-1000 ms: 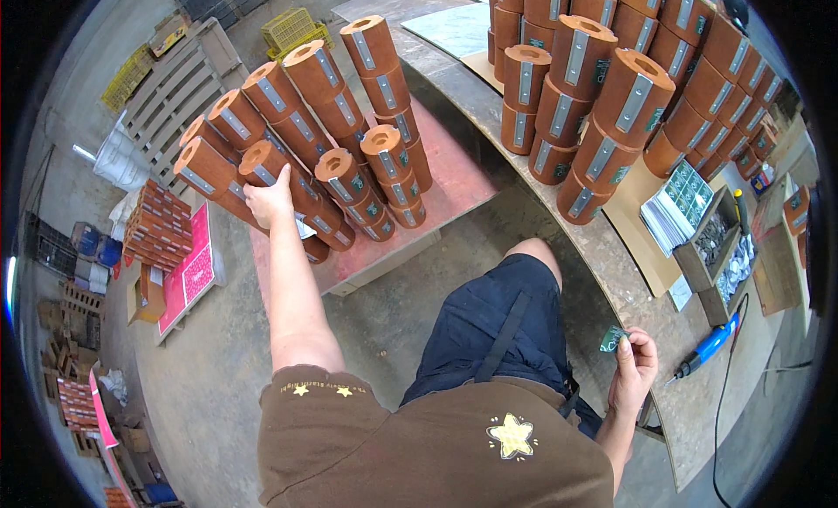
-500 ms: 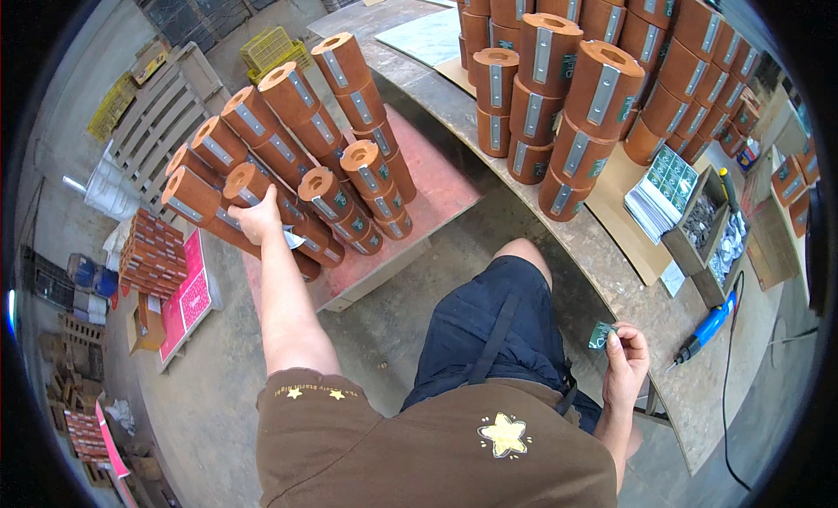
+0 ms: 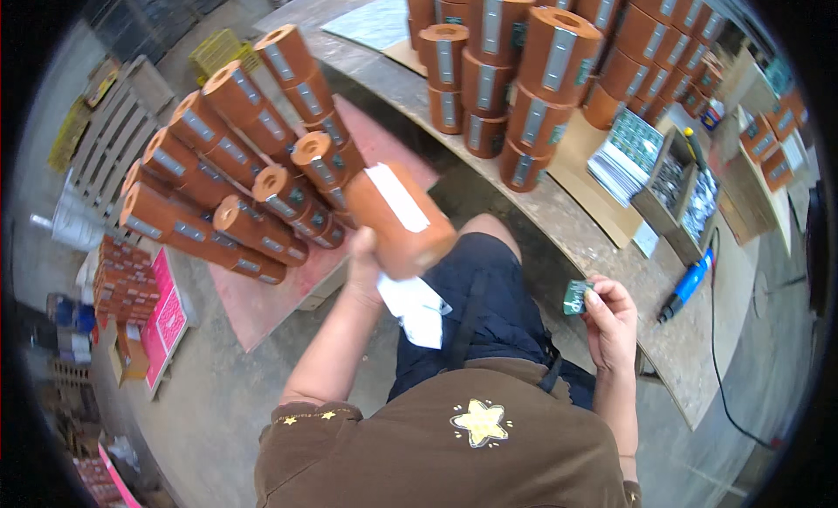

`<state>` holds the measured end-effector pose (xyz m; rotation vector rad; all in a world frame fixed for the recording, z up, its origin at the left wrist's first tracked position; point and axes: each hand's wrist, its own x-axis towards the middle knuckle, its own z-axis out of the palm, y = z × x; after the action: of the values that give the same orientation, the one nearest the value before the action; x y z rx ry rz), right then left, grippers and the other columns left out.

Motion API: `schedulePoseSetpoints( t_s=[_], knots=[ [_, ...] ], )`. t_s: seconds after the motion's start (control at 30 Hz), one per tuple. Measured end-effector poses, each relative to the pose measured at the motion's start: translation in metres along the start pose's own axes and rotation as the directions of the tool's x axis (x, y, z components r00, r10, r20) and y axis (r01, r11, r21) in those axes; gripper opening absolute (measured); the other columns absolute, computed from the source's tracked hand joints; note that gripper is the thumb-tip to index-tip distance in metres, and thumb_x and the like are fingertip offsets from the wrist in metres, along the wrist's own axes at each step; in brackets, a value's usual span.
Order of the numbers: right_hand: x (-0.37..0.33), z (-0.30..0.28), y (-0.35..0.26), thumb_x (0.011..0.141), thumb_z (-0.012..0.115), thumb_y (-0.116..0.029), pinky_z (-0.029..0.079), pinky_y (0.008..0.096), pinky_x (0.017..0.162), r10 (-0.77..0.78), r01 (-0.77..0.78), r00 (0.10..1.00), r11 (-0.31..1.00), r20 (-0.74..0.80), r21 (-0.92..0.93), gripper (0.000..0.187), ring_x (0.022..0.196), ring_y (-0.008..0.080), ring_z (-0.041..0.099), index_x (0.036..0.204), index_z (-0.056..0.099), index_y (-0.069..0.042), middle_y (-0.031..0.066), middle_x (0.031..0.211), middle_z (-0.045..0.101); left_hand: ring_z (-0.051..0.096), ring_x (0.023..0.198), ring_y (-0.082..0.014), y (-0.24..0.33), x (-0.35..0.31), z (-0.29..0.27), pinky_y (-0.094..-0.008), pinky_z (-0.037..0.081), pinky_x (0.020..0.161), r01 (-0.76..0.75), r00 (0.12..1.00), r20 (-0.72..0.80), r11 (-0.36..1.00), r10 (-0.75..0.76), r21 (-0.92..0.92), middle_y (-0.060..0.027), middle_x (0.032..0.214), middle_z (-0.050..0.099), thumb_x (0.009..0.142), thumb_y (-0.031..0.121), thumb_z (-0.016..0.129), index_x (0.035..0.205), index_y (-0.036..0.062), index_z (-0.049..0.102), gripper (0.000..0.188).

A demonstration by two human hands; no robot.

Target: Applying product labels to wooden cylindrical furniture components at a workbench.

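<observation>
Left hand [image 3: 362, 259] grips orange roll [image 3: 401, 220] at frame centre, lifted clear of the stack [image 3: 236, 181] at left. Looks heavy, stiff, smooth-sided; best held around the body. Right hand [image 3: 611, 320] pinches green tag [image 3: 576, 296].

The person wears a brown short-sleeved shirt [image 3: 454, 447] with yellow star motifs, dark navy shorts [image 3: 489, 307], and bare forearms.

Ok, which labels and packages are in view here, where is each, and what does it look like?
Roll in left hand: orange-brown cylinder, white rectangular label.
Small package in right hand: green, squarish.
Floor stack of rolls: grey strip labels.
Table rolls: same grey strips.
Pink-red cartons, floor left: flat, rectangular.
</observation>
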<state>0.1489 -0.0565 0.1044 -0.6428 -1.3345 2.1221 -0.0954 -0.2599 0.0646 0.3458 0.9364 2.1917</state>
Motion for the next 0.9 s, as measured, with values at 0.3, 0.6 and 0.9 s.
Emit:
schedulePoseSetpoints(
  t_s=[0.3, 0.6, 0.9],
  knots=[
    [0.002, 0.023, -0.008, 0.078, 0.064, -0.010, 0.040, 0.0196, 0.060, 0.156, -0.160, 0.986, 0.984, 0.058, 0.076, 0.011, 0.070, 0.0059, 0.052, 0.085, 0.058, -0.004, 0.0010, 0.079, 0.059, 0.042, 0.114, -0.0214, -0.080, -0.003, 0.076, -0.0342, 0.032, 0.096, 0.234, 0.872, 0.302, 0.870, -0.386, 0.435, -0.0124, 0.119, 0.045, 0.065, 0.038, 0.070, 0.124, -0.0003, 0.032, 0.080],
    [-0.002, 0.029, 0.004, 0.079, 0.063, -0.007, 0.045, 0.0202, 0.067, 0.156, -0.156, 0.988, 0.988, -0.019, -0.010, 0.007, 0.070, 0.0070, 0.055, 0.080, 0.059, -0.002, 0.0032, 0.077, 0.061, 0.040, 0.116, -0.0231, -0.088, -0.004, 0.083, -0.0356, 0.031, 0.097, 0.183, 0.895, 0.271, 0.845, -0.355, 0.503, -0.0149, 0.121, 0.041, 0.055, 0.055, 0.075, 0.124, -0.0038, 0.025, 0.104],
    [-0.006, 0.031, 0.013, 0.079, 0.064, -0.008, 0.045, 0.0172, 0.060, 0.092, -0.098, 0.994, 0.988, -0.054, -0.117, 0.010, 0.065, 0.0036, 0.053, 0.079, 0.058, -0.001, 0.0015, 0.073, 0.059, 0.041, 0.115, -0.0234, -0.087, -0.008, 0.081, -0.0352, 0.032, 0.097, 0.195, 0.898, 0.252, 0.841, -0.360, 0.505, -0.0150, 0.119, 0.041, 0.056, 0.050, 0.077, 0.123, -0.0031, 0.026, 0.099]
  ],
)
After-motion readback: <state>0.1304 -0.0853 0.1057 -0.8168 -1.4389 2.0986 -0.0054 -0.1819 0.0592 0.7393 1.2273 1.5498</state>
